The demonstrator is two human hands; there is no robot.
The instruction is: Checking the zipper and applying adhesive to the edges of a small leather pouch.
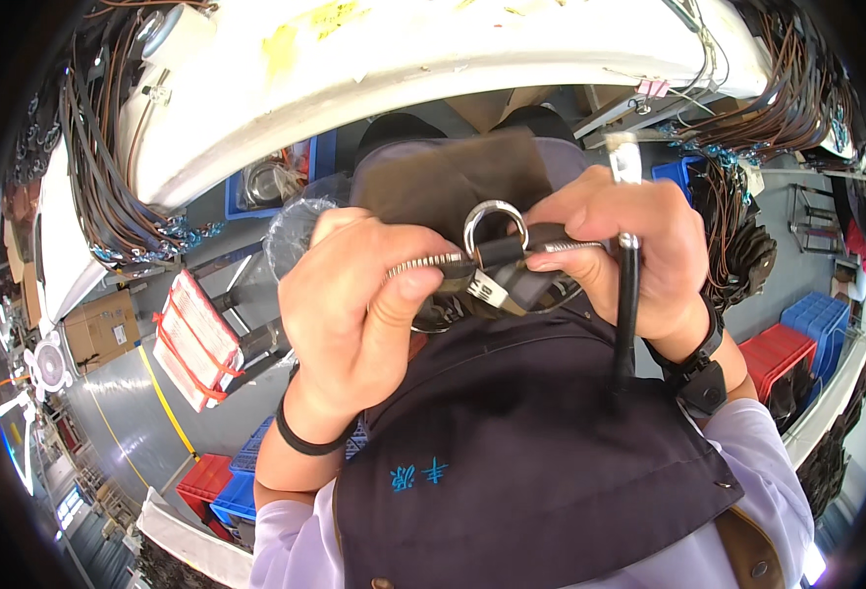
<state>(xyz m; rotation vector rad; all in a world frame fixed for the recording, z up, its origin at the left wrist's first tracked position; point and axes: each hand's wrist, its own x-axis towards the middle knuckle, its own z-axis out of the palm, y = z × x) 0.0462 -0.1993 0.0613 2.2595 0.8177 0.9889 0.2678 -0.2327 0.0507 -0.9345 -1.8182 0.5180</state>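
The left hand (354, 309) sits just left of centre, fingers curled tight and thumb pressed down on the end of a ribbed metal cable (423, 263) that runs toward 3 o'clock. A black band (305, 442) circles its wrist at 7 o'clock.

The right hand (624, 255) lies at 3 o'clock from it, the 2 hands nearly touching. It is closed too, fingertips pinching a dark strap (541, 239) where a silver metal ring (494, 226) stands up between the hands. The same fist grips a black-handled tool (627, 294), its metal tip (624, 157) poking out toward 12 o'clock and its shaft dropping toward 6 o'clock. A black watch (703, 378) sits on that wrist.

Below the hands, a dark vest (531, 461) over pale sleeves fills the view from 5 to 7 o'clock.

Outward at 12 o'clock curves a white workbench (404, 69), with bundles of brown straps (99, 167) hanging at 10 o'clock and more at 2 o'clock. At 9 o'clock lies a white stack with red bands (197, 339); blue and red crates (791, 339) sit at 4 o'clock.
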